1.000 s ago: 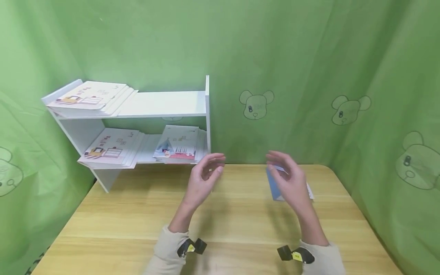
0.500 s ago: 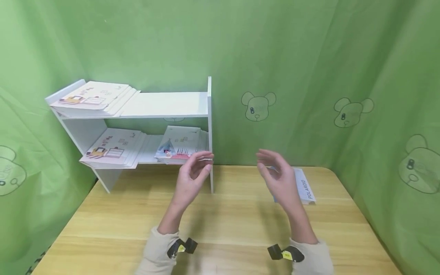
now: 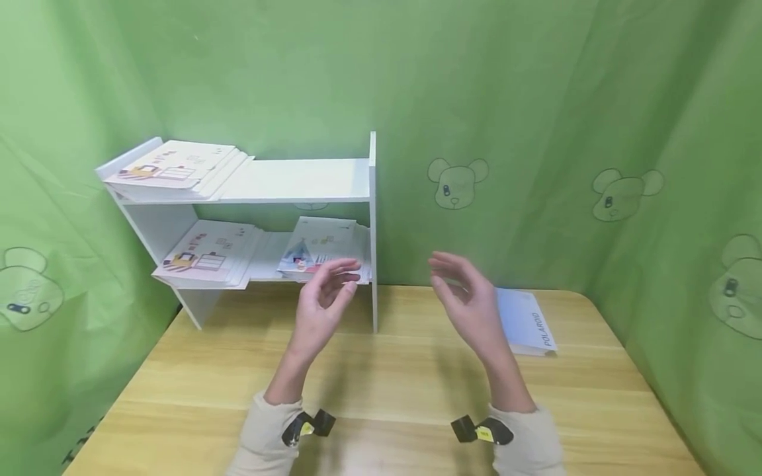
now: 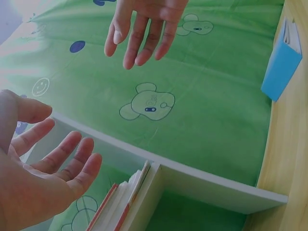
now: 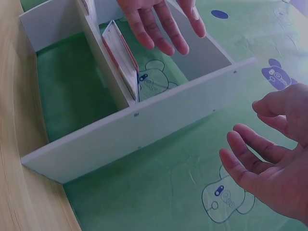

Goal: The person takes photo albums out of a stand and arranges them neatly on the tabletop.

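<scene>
Both hands hover over the wooden table, palms facing each other, holding nothing. My left hand, fingers loosely bent, is in front of the shelf's right end, overlapping the books on the lower board in the head view. My right hand is bent the same way, just left of a blue-and-white book marked POLAROID that lies on the table. In the left wrist view that book shows its blue spine. The right wrist view shows my right hand with nothing between thumb and fingers.
A white two-tier shelf stands at the back left of the table. Books with a truck drawing lie at the left of its upper and lower boards. Green curtain with bear faces surrounds the table.
Both hands have shifted left, the right one uncovering the POLAROID book. The head view has turned slightly, so the shelf appears a little further right. Neither hand has taken hold of anything.
</scene>
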{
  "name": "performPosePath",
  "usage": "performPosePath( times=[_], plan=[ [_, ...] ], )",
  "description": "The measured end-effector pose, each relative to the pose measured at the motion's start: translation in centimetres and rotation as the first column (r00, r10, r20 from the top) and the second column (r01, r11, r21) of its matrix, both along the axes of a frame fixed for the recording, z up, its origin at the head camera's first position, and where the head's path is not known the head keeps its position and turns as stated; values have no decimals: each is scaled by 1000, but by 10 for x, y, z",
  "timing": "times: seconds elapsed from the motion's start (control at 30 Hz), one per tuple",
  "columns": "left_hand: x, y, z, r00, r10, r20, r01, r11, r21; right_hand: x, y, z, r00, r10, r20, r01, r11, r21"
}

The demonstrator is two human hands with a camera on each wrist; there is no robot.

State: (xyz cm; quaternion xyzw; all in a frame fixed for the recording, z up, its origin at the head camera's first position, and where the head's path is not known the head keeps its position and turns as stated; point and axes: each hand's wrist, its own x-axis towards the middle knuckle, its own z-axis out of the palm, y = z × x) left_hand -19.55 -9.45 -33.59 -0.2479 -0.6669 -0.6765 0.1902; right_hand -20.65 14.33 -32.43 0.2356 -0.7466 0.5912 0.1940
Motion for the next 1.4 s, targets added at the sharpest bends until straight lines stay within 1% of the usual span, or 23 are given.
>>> performPosePath(
  times=[0.2, 0.4, 0.57, 0.63, 0.7, 0.87, 0.93, 1.2, 1.4],
  plan=[
    [2, -8, 1, 1000, 28, -14, -27, 1000, 10, -1, -9, 6, 1000, 7, -7, -7, 1000, 17],
    [3, -20, 2, 999, 48, -24, -47, 998, 29, 0, -23, 9, 999, 34, -13, -34, 999, 19],
    [-7, -35, -13, 997, 63, -52, -61, 997, 41, 1, -34, 7, 998, 61, -27, -60, 998, 12],
    [-10, -40, -17, 995, 76, -66, -74, 996, 40, 1, -38, 6, 997, 73, -37, -73, 997, 8],
    [-7, -43, -13, 994, 84, -66, -82, 996, 41, 1, -42, 6, 995, 86, -42, -86, 996, 4],
    [6, -47, 1, 994, 97, -50, -96, 995, 36, 0, -49, 6, 993, 112, -47, -113, 994, -1],
    [9, -48, 5, 994, 102, -45, -100, 994, 34, 1, -51, 6, 992, 118, -45, -118, 993, -4],
    [12, -57, 8, 989, 142, -38, -141, 990, 20, 1, -63, 11, 993, 115, -32, -116, 993, -10],
    [13, -63, 13, 986, 165, -36, -165, 986, 3, -2, -74, 15, 990, 132, -43, -133, 991, -18]
  ],
)
